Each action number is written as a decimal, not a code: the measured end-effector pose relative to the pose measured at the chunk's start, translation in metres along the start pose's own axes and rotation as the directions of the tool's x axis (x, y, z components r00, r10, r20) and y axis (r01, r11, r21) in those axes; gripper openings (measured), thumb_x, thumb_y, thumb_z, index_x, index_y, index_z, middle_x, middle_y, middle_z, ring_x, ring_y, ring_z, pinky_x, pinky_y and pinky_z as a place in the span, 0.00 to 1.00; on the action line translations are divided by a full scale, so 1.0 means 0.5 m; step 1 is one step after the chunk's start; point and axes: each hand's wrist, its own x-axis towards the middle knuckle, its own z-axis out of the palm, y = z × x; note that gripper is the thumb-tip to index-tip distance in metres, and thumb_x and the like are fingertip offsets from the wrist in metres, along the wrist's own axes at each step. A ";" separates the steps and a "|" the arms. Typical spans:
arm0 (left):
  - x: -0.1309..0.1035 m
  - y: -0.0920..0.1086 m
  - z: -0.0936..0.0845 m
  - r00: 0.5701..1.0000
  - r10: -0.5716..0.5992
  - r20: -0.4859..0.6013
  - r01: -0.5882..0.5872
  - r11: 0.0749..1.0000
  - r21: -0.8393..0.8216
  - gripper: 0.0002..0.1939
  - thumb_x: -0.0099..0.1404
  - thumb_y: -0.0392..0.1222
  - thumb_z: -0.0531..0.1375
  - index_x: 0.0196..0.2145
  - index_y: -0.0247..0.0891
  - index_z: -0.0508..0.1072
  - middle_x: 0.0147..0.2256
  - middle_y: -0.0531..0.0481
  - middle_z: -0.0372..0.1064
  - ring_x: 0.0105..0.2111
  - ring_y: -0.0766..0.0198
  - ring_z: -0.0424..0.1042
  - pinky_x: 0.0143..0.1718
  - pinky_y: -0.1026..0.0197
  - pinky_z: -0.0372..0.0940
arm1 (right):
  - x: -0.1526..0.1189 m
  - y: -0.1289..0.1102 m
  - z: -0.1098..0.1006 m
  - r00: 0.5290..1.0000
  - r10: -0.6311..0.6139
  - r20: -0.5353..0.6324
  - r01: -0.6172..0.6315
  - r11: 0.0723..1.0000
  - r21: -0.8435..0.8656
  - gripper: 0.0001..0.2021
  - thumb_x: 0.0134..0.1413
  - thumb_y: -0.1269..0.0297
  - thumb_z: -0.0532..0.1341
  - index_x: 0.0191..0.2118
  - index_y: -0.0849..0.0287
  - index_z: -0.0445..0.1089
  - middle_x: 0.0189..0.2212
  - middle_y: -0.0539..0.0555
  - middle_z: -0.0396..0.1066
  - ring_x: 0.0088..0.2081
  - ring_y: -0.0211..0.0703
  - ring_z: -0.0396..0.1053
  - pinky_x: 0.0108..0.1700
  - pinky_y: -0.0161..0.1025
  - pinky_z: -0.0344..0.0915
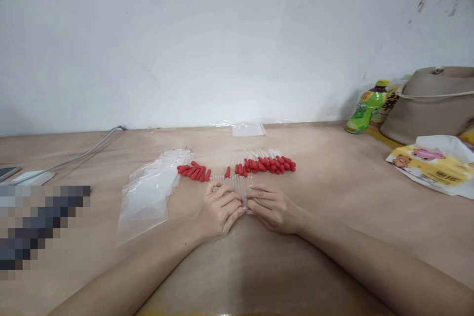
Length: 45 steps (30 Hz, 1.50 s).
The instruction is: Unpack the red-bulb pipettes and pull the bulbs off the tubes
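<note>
A row of thin clear tubes [240,185] lies side by side on the table in front of me. My left hand [222,207] presses on the row's left side, fingers curled and closed. From the right, my right hand [274,207] closes on the other side, its fingertips near those of my left. What the thumbs pinch at the near ends is partly hidden. Just beyond the tubes lies a pile of droppers with red bulbs [274,164] and clear stems. One red-bulbed dropper [227,172] lies apart. A smaller group of red bulbs [194,172] is to the left.
Overlapping clear zip bags [148,197] lie left of my hands. Another bag [248,130] is by the wall. A grey cable [92,150] runs at the left. At the right are a green bottle [366,108], a beige bag [425,108] and a printed packet [437,165].
</note>
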 end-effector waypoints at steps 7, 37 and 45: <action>0.002 0.004 -0.003 0.999 -0.020 0.031 0.022 0.997 -0.068 0.10 0.64 0.36 0.50 0.28 0.37 0.68 0.29 0.52 0.71 0.35 0.63 0.65 0.43 0.53 0.50 | -0.002 0.007 -0.022 0.984 -0.177 0.033 0.179 0.977 -0.115 0.06 0.53 0.77 0.56 0.36 0.72 0.68 0.34 0.63 0.73 0.45 0.45 0.68 0.53 0.46 0.64; 0.007 -0.006 0.016 0.995 0.096 -0.033 -0.086 0.970 0.228 0.07 0.63 0.41 0.54 0.30 0.37 0.69 0.23 0.54 0.68 0.27 0.66 0.61 0.36 0.57 0.50 | -0.033 0.009 0.006 0.980 0.200 -0.017 -0.196 0.971 0.133 0.06 0.55 0.70 0.55 0.36 0.59 0.69 0.31 0.53 0.74 0.41 0.40 0.70 0.51 0.46 0.62; 0.007 -0.007 0.013 0.998 0.062 0.010 -0.063 0.987 0.149 0.09 0.63 0.40 0.53 0.27 0.37 0.69 0.23 0.53 0.67 0.29 0.64 0.61 0.38 0.55 0.49 | -0.030 0.004 -0.009 0.993 0.120 0.010 -0.120 0.992 0.043 0.05 0.55 0.72 0.55 0.35 0.60 0.67 0.30 0.52 0.74 0.42 0.38 0.70 0.54 0.45 0.58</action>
